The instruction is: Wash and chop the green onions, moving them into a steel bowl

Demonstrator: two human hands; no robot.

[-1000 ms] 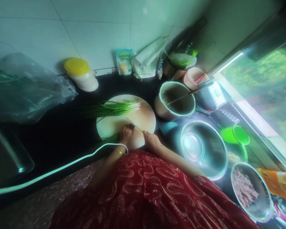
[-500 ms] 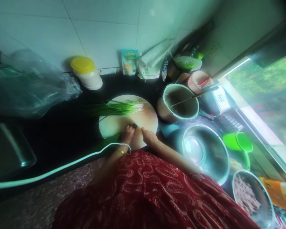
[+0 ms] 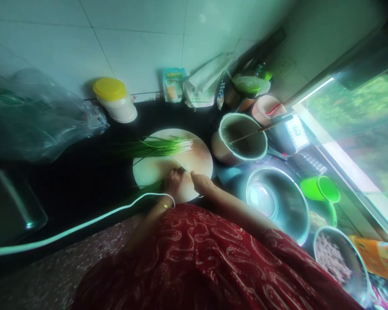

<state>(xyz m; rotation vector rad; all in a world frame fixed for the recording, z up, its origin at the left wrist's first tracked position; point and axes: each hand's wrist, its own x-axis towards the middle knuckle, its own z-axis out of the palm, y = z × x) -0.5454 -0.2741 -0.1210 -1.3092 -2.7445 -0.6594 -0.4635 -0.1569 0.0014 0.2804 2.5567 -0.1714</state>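
A knife is gripped in the closed right hand. Green stalks are pinned by the curled left hand just beside it, on the round board.

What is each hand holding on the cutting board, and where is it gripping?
The right hand holds a knife by its handle end. The left hand presses down a bunch of green stalks near their cut end on the round board.
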